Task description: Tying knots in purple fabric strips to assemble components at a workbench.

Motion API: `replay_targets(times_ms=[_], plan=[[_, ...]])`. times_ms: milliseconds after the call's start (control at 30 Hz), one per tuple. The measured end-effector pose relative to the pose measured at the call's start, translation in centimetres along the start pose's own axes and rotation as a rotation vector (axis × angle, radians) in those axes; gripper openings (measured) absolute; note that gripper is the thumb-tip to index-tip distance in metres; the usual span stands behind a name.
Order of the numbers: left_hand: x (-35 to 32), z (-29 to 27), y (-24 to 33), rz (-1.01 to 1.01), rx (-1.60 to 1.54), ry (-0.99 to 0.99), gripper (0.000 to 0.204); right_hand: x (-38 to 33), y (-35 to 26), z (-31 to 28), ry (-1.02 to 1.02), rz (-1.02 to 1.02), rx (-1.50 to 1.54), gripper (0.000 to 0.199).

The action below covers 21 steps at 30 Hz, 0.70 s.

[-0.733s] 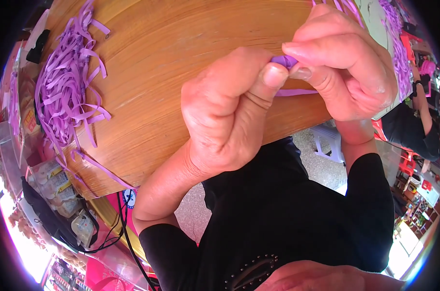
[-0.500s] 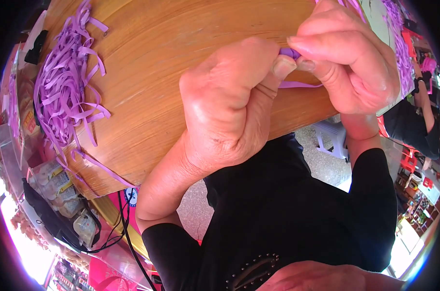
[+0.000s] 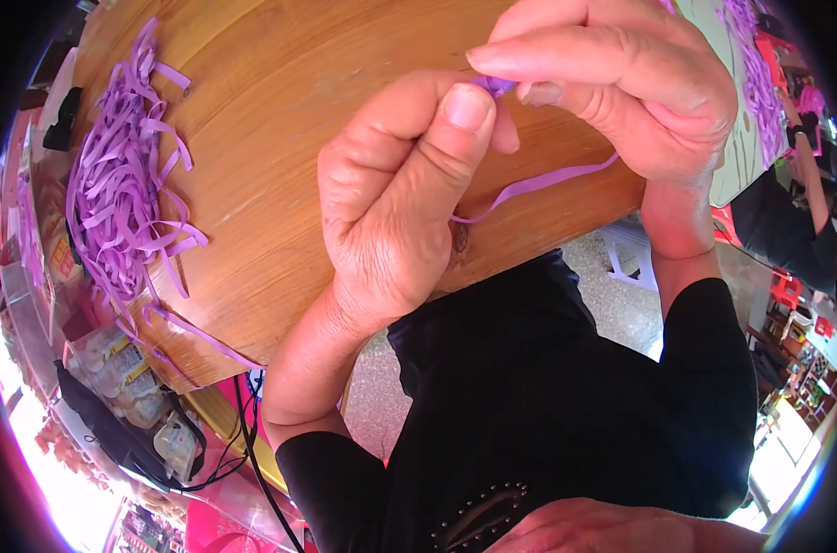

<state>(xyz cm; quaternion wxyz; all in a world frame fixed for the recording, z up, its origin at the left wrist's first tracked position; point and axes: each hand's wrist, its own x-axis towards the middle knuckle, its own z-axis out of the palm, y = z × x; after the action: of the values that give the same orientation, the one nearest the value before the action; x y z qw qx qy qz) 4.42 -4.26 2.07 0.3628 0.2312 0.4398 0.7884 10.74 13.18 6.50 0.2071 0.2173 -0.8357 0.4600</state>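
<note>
Above the wooden table, my left hand pinches a small folded or knotted bit of purple ribbon between thumb and fingers. My right hand is closed close beside it, its index finger stretched over the ribbon and its thumb just below. Whether the right fingertips touch the folded bit or grip a hidden part is hard to see. A loose length of purple ribbon curves below the hands, running from behind my left hand to my right wrist.
A heap of purple ribbons lies on the table's left side, one strand trailing over the front edge. Bags of packaged goods and black cables are at lower left. A pale stool stands beyond the table; another person's arm shows far right.
Both hands have shifted left and slightly up with the ribbon. My left hand has turned so its thumb faces up, my right fingers have straightened, and more of the loose ribbon shows.
</note>
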Motion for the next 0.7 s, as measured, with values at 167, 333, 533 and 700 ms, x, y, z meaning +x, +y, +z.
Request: replay_targets(times_ms=[167,333,533,700], plan=[[0.0,-0.2,0.0,0.023,0.088,-0.047,0.019,0.0,-1.0,-0.2,0.041,0.015,-0.016,0.022],[0.1,0.3,0.4,-0.009,0.118,-0.013,0.023,1.1,-3.7,-0.9,-0.111,0.283,-0.225,0.022],[0.7,-0.5,0.4,-0.176,-0.126,-0.136,0.032,0.4,-1.4,-1.0,-0.067,0.099,-0.167,0.025],[0.7,-1.0,0.3,-0.296,-0.395,-0.221,0.035,0.7,-0.5,-0.9,-0.053,-0.006,-0.167,0.026]])
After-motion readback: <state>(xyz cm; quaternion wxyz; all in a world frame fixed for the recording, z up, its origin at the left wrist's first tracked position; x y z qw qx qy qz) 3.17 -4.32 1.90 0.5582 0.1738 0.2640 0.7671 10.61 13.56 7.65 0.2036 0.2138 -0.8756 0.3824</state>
